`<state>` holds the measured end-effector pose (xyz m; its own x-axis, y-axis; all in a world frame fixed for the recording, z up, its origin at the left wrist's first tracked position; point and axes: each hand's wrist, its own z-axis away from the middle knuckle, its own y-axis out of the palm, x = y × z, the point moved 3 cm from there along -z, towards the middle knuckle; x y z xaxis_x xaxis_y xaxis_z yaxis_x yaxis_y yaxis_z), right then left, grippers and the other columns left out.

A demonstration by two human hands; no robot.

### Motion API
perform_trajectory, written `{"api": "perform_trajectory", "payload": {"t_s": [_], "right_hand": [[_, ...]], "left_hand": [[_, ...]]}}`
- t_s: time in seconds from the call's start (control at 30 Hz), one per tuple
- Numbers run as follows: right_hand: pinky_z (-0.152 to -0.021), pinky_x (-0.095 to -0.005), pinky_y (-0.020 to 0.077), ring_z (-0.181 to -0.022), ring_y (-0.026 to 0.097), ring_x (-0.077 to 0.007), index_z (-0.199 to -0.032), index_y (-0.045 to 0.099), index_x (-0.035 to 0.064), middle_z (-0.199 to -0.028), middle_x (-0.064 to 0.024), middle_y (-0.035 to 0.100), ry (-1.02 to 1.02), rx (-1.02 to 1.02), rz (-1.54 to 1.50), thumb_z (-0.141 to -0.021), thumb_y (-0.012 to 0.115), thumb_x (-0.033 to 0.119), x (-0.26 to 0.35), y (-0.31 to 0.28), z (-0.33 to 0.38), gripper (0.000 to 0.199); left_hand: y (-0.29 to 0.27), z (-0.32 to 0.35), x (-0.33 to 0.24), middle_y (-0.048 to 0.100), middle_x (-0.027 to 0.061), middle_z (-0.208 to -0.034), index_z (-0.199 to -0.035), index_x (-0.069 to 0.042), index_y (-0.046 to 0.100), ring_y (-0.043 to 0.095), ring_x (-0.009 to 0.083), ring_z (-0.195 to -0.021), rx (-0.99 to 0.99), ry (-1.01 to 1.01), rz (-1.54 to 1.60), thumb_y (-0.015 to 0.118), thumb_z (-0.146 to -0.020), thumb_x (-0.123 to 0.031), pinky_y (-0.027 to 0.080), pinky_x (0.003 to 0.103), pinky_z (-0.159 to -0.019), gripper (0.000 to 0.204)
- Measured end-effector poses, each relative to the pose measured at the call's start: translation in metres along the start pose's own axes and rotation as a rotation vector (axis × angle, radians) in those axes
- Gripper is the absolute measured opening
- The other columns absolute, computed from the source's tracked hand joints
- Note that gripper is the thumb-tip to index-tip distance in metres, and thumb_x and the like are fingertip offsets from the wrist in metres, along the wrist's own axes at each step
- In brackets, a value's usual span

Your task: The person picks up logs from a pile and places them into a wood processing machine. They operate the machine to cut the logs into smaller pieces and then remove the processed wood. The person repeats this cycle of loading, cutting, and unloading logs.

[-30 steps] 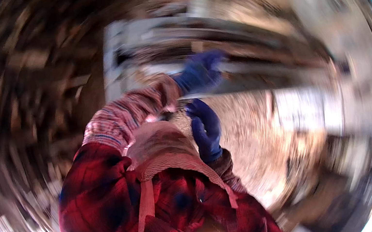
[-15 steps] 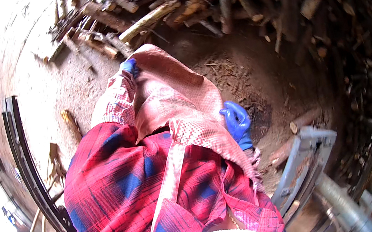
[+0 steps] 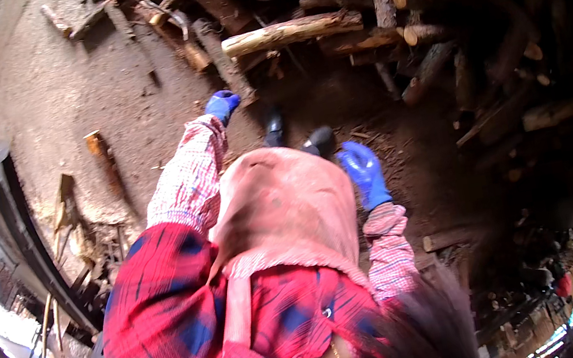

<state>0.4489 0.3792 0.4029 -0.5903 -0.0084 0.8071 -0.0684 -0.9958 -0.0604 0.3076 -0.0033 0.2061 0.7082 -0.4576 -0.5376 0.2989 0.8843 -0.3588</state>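
The left hand [image 3: 222, 104] wears a blue glove; its fingers curl loosely downward and grip nothing, hanging over bare, sawdust-strewn ground [image 3: 60, 95]. The right hand [image 3: 364, 173], gloved the same blue, has its fingers held together and nearly straight, likewise without a hold on anything. Nearest the left hand, at about 1 o'clock from it, lies a pale, peeled log [image 3: 288, 31] at the front of a woodpile [image 3: 442, 24] that fills the 12-to-3 o'clock part of the view. Between the two hands show dark boots [image 3: 318, 141] on the ground. Both sleeves are pink check, under a red plaid shirt and a pink apron [image 3: 284, 210]. At 9 o'clock from the left hand a short split piece of wood [image 3: 104, 164] lies alone, well apart. Further out at 8 o'clock runs a dark metal rail [image 3: 26, 230].
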Motion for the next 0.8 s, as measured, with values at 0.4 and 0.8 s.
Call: {"api": "perform_trajectory", "payload": {"t_s": [0.4,0.8], "right_hand": [[-0.091,-0.0294,0.0471,-0.108,0.057,-0.0222,-0.134,0.04,-0.0023,-0.121,-0.0178,0.056,0.428,0.178,-0.084,-0.085,0.069,0.019,-0.2,0.099,-0.26,0.061],[-0.097,-0.0401,0.0409,-0.119,0.048,-0.0339,-0.137,0.032,0.004,-0.134,-0.0206,0.045,0.126,0.422,0.773,-0.062,0.073,0.053,-0.399,0.346,-0.413,0.098]], "left_hand": [[0.066,-0.228,-0.062,0.049,0.0124,-0.127,-0.137,-0.017,0.037,0.047,0.0293,-0.12,-0.278,0.74,-1.242,0.072,-0.068,-0.033,0.042,0.041,-0.094,0.079],[0.077,-0.279,-0.042,0.056,0.0125,-0.111,-0.132,-0.021,0.043,0.058,0.0281,-0.102,-0.358,1.013,-0.942,0.072,-0.065,-0.03,0.047,0.043,-0.08,0.073]]}}
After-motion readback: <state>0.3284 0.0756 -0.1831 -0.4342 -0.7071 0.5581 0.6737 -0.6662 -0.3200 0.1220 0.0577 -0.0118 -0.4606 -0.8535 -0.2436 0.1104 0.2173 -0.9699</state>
